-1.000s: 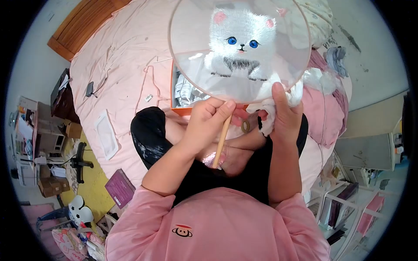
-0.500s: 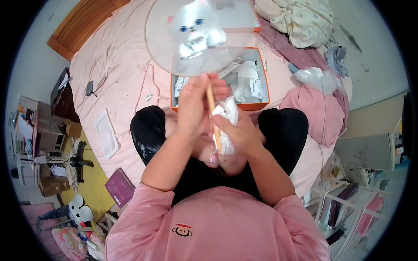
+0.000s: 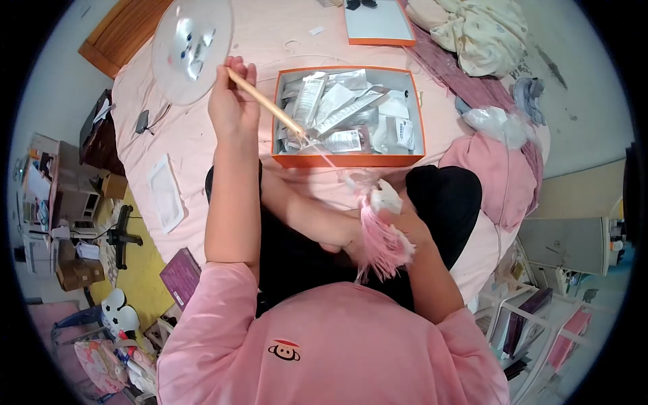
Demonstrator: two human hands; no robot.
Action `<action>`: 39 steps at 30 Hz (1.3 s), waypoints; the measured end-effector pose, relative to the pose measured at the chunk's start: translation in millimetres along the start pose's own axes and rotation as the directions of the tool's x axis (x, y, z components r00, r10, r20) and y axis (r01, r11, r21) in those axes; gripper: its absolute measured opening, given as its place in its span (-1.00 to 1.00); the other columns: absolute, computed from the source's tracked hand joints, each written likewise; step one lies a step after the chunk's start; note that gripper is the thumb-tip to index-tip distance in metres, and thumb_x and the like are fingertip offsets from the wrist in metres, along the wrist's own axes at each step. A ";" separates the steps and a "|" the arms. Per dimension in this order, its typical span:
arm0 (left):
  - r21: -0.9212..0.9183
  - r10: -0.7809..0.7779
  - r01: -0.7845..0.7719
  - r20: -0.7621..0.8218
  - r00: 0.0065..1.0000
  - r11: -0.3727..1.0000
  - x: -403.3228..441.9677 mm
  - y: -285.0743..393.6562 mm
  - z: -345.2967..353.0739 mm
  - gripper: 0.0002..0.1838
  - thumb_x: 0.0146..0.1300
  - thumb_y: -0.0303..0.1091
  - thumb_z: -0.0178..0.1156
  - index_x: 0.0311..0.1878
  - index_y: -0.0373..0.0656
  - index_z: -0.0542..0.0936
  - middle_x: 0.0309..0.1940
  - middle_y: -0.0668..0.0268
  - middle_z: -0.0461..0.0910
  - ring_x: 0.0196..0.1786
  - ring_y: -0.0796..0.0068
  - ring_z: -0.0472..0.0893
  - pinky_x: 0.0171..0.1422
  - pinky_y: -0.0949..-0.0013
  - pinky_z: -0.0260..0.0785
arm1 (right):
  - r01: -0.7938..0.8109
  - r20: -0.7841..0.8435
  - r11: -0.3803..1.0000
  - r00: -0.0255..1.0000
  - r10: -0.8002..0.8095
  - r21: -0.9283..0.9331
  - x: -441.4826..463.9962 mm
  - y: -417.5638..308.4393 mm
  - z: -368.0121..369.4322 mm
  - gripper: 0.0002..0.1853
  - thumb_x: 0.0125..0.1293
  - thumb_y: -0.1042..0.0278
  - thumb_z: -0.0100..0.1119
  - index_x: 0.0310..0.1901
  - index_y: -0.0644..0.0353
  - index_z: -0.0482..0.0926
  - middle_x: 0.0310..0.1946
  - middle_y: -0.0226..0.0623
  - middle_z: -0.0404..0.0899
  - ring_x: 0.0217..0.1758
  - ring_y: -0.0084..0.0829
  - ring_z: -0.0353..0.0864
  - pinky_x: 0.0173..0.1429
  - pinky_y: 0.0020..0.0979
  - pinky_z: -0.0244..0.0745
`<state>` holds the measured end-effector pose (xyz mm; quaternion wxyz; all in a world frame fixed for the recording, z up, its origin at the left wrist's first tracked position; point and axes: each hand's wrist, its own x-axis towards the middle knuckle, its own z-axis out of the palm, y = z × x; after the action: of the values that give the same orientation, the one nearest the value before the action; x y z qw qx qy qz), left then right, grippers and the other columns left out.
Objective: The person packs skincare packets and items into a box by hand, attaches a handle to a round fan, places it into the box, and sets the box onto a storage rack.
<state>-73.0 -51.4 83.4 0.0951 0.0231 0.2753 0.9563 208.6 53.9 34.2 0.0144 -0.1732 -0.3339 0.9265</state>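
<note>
My left hand grips the light wooden handle of a round translucent fan, raised at the upper left. The fan is tilted, and its white embroidered animal with blue eyes looks narrowed. From the handle's lower end a thin cord runs to a pink tassel. Above my crossed legs, my right hand is closed on a crumpled white cloth beside the tassel, its fingers partly hidden. Clear plastic shows near the tassel's top.
An orange-edged box full of silvery packets lies ahead of my legs on the pink bedsheet. Its lid is farther off. A white tray lies left; pink fabric and a plastic bag lie right.
The fan has swung to the upper left with my left hand. My right hand has left the handle and moved right and down with the cloth. The pink tassel now hangs spread out.
</note>
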 end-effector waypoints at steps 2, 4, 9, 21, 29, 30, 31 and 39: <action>-0.026 0.024 -0.025 -0.035 0.999 0.999 6.3 1.4 -6.6 -0.76 0.35 -0.33 -0.15 -0.17 -0.34 0.39 -0.31 0.23 0.46 -0.30 0.53 0.50 0.04 0.34 0.44 | -0.005 0.106 0.977 0.994 -0.019 0.215 -4.5 -1.3 -1.1 -0.40 0.02 0.36 0.29 0.09 0.27 0.26 -0.18 -0.23 0.46 -0.14 -0.44 0.50 -0.07 -0.47 0.44; -0.037 0.009 -0.011 -0.059 0.998 0.999 5.3 1.1 -8.6 -0.76 0.36 -0.33 -0.16 -0.18 -0.35 0.38 -0.31 0.23 0.46 -0.30 0.53 0.50 0.05 0.34 0.45 | -0.060 0.137 0.929 0.991 0.010 0.365 -8.8 -5.0 -0.2 -0.22 -0.10 0.42 0.36 0.18 0.23 0.15 -0.15 -0.19 0.44 -0.12 -0.37 0.51 -0.09 -0.43 0.48; -0.064 -0.016 0.013 -0.040 0.999 0.998 4.5 2.1 -12.8 -0.77 0.35 -0.34 -0.15 -0.18 -0.33 0.39 -0.31 0.23 0.46 -0.30 0.54 0.50 0.03 0.35 0.46 | -0.106 0.056 0.977 0.994 0.097 0.187 -13.6 -9.9 -7.5 -0.26 -0.20 0.57 0.31 0.11 0.24 0.23 -0.21 -0.22 0.47 -0.22 -0.39 0.53 -0.16 -0.47 0.48; 0.093 0.189 -0.184 -0.050 0.981 0.978 15.0 22.4 -5.7 -0.73 0.36 -0.28 -0.15 -0.10 -0.31 0.37 -0.22 0.20 0.46 -0.20 0.46 0.48 0.09 0.28 0.40 | 0.183 -0.251 0.935 0.931 -0.264 -0.304 -22.5 -63.5 -99.7 -0.73 0.00 0.52 0.12 -0.20 0.36 0.46 -0.59 -0.41 0.37 -0.76 -0.67 0.21 -0.71 -0.65 0.05; 0.501 0.097 -0.385 0.509 0.856 0.775 33.3 -23.1 38.7 -0.68 0.32 -0.25 -0.05 -0.12 -0.37 0.43 -0.25 0.15 0.55 -0.21 0.42 0.54 -0.02 0.43 0.39 | 0.450 -0.196 0.876 0.887 -0.417 0.173 -21.4 -67.6 -151.8 -0.80 0.32 0.24 -0.07 -0.32 0.22 0.33 -0.64 -0.44 0.21 -0.80 -0.67 0.07 -0.75 -0.66 0.01; 0.518 0.062 -0.416 0.569 0.820 0.748 35.8 -27.9 47.4 -0.68 0.31 -0.24 -0.04 -0.12 -0.37 0.44 -0.25 0.15 0.56 -0.20 0.44 0.54 -0.02 0.45 0.38 | 0.473 -0.236 0.868 0.870 -0.434 0.148 -20.3 -69.1 -140.4 -0.78 0.33 0.24 -0.08 -0.36 0.21 0.31 -0.64 -0.45 0.21 -0.80 -0.67 0.06 -0.75 -0.66 0.01; 0.531 0.023 -0.447 0.626 0.780 0.719 39.2 -32.0 55.4 -0.68 0.31 -0.23 -0.04 -0.13 -0.37 0.45 -0.26 0.16 0.57 -0.20 0.45 0.54 -0.02 0.46 0.38 | 0.506 -0.330 0.853 0.833 -0.445 0.127 -18.8 -71.0 -136.3 -0.76 0.34 0.21 -0.10 -0.42 0.17 0.29 -0.67 -0.46 0.17 -0.80 -0.68 0.05 -0.74 -0.66 0.02; 0.951 -0.895 -0.247 0.267 0.357 0.185 71.6 -75.5 38.7 -0.74 0.28 -0.23 -0.02 -0.29 -0.26 0.51 -0.44 0.33 0.55 -0.43 0.66 0.46 -0.32 0.62 0.30 | 0.495 -0.334 0.842 0.847 -0.414 0.212 -21.9 -71.0 -138.1 -0.71 0.35 0.15 -0.13 -0.44 0.16 0.29 -0.71 -0.47 0.18 -0.81 -0.67 0.06 -0.75 -0.67 0.03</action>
<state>-126.7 45.4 75.5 0.4423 0.4668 0.6722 0.3668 268.6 190.7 -13.7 0.3072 -0.2114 -0.2206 0.9012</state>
